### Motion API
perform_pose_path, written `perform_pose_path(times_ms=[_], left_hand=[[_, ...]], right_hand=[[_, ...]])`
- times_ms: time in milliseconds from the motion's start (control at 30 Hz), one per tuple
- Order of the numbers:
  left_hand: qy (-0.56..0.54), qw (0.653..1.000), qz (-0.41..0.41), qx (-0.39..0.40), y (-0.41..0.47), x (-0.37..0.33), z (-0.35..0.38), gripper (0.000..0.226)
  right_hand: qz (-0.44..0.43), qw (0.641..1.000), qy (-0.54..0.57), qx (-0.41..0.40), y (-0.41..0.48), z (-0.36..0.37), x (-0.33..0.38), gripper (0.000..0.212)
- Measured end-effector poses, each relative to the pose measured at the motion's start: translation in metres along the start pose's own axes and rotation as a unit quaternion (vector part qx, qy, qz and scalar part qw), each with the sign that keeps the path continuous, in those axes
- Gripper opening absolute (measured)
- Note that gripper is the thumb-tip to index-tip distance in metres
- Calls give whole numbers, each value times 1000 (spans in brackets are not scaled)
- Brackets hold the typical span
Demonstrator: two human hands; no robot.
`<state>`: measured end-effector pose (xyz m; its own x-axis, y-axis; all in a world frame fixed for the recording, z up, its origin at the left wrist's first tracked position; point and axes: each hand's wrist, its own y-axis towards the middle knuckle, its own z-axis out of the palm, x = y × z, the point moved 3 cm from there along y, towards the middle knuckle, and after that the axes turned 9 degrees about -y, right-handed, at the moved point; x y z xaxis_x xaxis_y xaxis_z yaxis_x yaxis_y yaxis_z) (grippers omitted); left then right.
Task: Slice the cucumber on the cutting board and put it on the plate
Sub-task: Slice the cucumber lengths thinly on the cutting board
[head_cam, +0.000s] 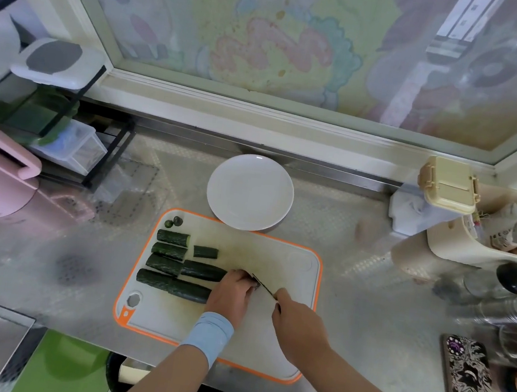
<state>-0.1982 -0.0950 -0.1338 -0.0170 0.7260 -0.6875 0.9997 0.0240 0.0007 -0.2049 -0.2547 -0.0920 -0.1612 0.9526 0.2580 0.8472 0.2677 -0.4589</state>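
Both forearms, bare, enter from the bottom edge; the left one wears a pale blue wristband point(209, 333). Above it, my left hand point(230, 293) is knuckles up, fingers bent down over the right end of a cucumber piece point(204, 271), pinning it to the cutting board point(294, 265). My right hand point(295, 322) is wrapped round the handle of a knife point(264, 286). Its thin dark blade points up and left, tip just beside my left fingers.

The pinned piece runs left to right, stretching leftward from my fingers, so the blade crosses it at its right end. I judge the next cut needs my left fingers to edge leftward along it.

More dark green, bumpy-skinned lengths point(174, 286) lie roughly parallel on the board's left half. Two small round end caps point(173, 222) sit at its far left corner. The board is smooth white plastic with an orange rim and rounded corners. A glossy round white plate point(250, 191) with nothing on it sits at the board's far edge, nearer my left hand.
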Motion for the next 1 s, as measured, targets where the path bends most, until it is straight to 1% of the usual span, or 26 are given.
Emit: perform_pose_path(times_ms=[267,667,900,1000], left_hand=[[0,1000,5,3,0,-3,-3,12],[-21,1000,10,5,-3,-1,-3,15],[-2,1000,-1,12,-3,-3,-5,13],[-6,1000,-1,2,-4,-6,-7,12]], right_hand=[[-1,1000,-19,-2,-13,-1,-10,13],[2,1000,9,24,10,2,1,10],[-2,1000,14,6,6,1,7,11],[-7,1000,-2,-6,-5,1,3,12]])
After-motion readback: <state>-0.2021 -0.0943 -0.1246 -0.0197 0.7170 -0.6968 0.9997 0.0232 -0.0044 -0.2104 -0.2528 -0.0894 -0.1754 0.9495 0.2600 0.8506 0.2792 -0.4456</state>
